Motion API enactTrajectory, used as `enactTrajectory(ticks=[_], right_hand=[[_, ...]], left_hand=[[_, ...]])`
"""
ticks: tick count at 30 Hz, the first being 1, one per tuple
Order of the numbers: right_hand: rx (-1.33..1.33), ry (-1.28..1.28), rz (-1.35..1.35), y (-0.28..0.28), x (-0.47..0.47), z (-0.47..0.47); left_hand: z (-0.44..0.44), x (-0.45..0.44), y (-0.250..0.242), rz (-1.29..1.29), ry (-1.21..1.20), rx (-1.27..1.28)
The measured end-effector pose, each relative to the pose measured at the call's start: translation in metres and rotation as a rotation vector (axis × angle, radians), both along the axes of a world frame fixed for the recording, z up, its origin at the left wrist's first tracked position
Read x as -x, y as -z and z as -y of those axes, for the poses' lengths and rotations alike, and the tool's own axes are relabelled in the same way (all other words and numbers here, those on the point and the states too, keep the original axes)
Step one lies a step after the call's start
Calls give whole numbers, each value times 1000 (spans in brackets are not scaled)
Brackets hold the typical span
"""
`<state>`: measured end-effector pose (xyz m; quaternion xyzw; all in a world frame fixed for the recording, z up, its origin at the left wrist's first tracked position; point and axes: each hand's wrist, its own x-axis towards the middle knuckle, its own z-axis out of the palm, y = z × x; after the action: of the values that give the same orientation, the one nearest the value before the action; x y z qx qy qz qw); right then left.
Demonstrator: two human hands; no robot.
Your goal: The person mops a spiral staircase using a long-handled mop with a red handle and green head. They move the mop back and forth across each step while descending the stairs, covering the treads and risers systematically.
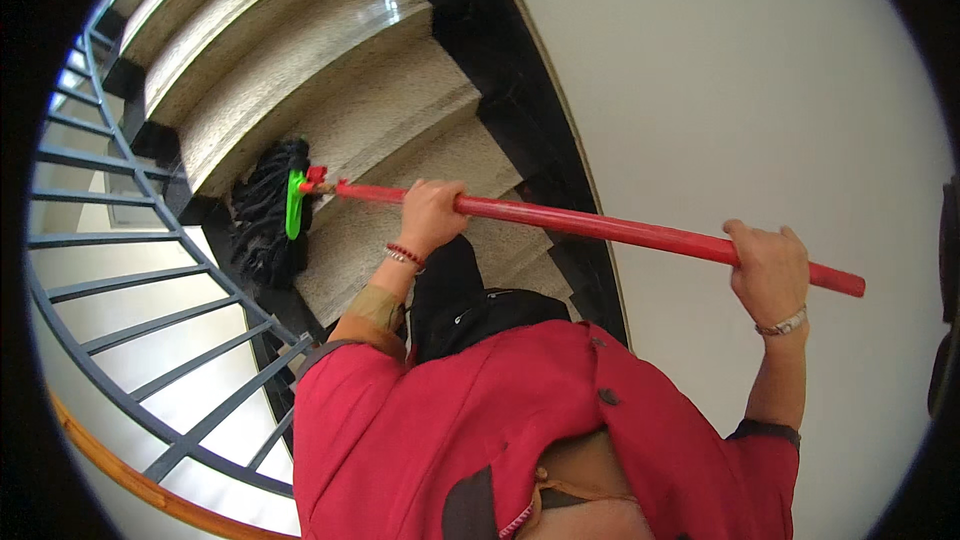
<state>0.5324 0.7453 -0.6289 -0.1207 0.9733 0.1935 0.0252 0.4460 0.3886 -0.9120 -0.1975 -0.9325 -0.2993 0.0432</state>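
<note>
A string mop with a red handle (577, 223) slants across the view in front of my body. My left hand (435, 216) is wrapped around the handle nearer the mop head. Close to the handle's free end, my right hand (771, 270) grips it from above. The green mop clamp (295, 204) joins the handle to dark mop strands (262, 214). These strands lie over the left part of a speckled stone stair tread (360, 229), beside its dark border. Both palms and the undersides of my fingers are hidden.
Metal railing bars (150, 296) run along the left, with a wooden handrail (150, 491) curving at lower left. More stone steps (300, 45) continue toward the top. A black stone skirting (517, 120) follows the white wall (720, 90) on the right.
</note>
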Motion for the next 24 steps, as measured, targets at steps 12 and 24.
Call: enactTrajectory(ticks=[12,24], right_hand=[[-66,647,151,23,-266,-144],[-56,660,126,123,-370,-152]], left_hand=[[-312,-41,50,114,745,62],[-350,-131,162,394,1074,217]])
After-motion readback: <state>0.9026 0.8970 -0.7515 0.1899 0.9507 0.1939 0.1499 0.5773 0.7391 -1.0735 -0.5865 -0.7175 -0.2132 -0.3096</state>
